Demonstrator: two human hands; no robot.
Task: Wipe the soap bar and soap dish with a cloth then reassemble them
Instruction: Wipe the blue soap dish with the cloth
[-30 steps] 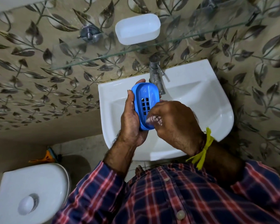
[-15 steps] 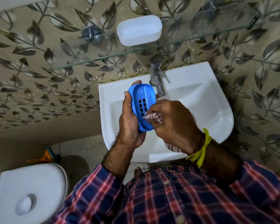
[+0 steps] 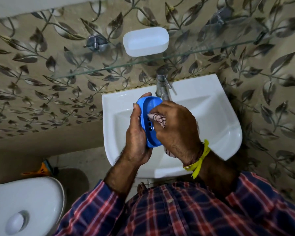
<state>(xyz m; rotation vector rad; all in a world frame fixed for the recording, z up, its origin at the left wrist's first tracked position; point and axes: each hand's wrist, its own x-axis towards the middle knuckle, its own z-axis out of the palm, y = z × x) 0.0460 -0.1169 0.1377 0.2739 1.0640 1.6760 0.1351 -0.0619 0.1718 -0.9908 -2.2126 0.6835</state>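
Gripping the blue tray (image 3: 152,121) with your left hand (image 3: 136,133), right hand (image 3: 175,132) pinching cloth (image 3: 157,118), you risk dropping it into the sink (image 3: 211,120) if pressing hard.

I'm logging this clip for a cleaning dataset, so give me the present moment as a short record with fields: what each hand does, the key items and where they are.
left hand: left hand grips the blue soap tray, held on edge over the sink
right hand: right hand presses a checked cloth into the tray's slotted inside
white dish: white dish sits on the glass shelf, apart from the tray
tap: tap just behind the tray
soap bar: not visible
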